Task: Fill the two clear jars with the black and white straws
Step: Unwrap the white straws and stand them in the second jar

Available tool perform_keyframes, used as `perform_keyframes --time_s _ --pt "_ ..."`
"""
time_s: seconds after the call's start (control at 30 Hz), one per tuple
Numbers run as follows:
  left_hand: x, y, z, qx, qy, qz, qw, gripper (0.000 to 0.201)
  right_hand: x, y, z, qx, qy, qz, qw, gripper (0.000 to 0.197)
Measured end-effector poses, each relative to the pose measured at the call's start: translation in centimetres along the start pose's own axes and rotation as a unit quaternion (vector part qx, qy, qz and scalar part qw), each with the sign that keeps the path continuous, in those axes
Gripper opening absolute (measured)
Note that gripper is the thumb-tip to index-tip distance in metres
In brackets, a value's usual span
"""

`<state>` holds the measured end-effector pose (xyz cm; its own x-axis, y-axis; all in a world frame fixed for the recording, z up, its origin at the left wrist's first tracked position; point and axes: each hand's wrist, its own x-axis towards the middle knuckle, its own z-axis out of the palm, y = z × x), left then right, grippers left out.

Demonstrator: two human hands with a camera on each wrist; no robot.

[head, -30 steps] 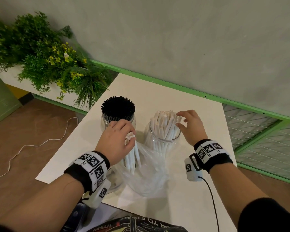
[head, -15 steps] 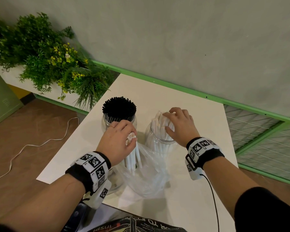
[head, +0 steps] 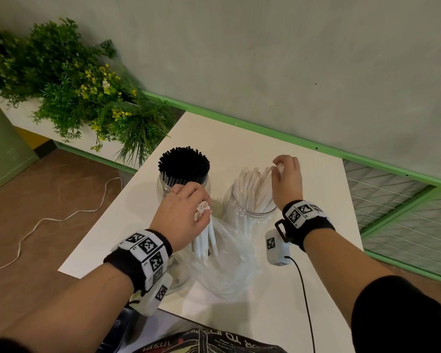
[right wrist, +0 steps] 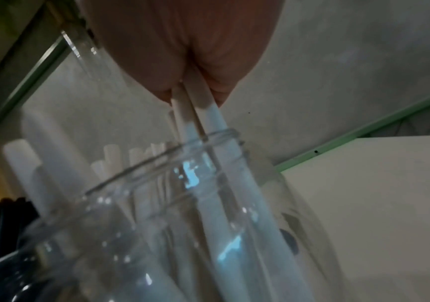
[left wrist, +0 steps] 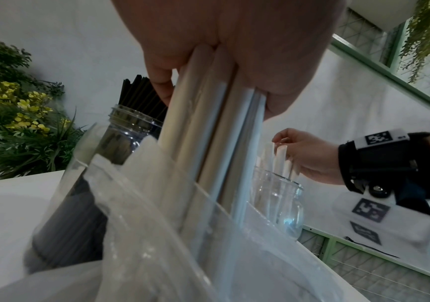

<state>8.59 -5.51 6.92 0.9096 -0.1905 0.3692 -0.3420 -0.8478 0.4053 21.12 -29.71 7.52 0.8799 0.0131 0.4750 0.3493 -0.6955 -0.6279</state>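
Two clear jars stand side by side on the white table [head: 316, 289]. The left jar [head: 163, 184] is packed with black straws [head: 183, 161]. The right jar [head: 239, 210] holds white straws [head: 250, 182] that lean toward its right rim. My right hand [head: 287, 179] is above that jar and pinches the tops of two white straws [right wrist: 195, 98] standing in it. My left hand [head: 183, 215] grips a bundle of white straws [left wrist: 208, 126], upright, with their lower ends inside a clear plastic bag [head: 227, 266] in front of the jars.
A planter of green plants with yellow flowers [head: 69, 87] stands left of the table. A green rail [head: 265, 131] runs along the grey wall behind. A wire-mesh panel [head: 397, 212] is on the right, and a white cord [head: 49, 220] lies on the brown floor.
My right hand, which covered the straw tops in the right jar half a second ago, has risen to the right and now pinches two of them. My left hand keeps its bundle in place.
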Motion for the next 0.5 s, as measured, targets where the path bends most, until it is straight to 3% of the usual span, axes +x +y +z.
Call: perform_keyframes --time_s 0.17,0.27,0.33,0.5 --pt "0.1 0.1 0.1 -0.001 -0.006 -0.004 1.000 0.021 0.0 0.8 0.1 0.008 -0.106 0.022 0.994 0.027" --pt "0.2 0.3 0.0 0.000 -0.005 -0.004 1.000 0.021 -0.2 1.1 0.3 -0.010 -0.121 -0.026 0.992 0.029" --pt "0.2 0.3 0.0 0.000 -0.005 -0.005 1.000 0.021 0.0 1.1 0.5 -0.023 -0.115 -0.039 0.992 0.021" --pt "0.1 0.4 -0.1 0.004 -0.001 -0.002 1.000 0.021 1.1 0.5 0.5 -0.008 -0.054 0.013 0.998 0.015"
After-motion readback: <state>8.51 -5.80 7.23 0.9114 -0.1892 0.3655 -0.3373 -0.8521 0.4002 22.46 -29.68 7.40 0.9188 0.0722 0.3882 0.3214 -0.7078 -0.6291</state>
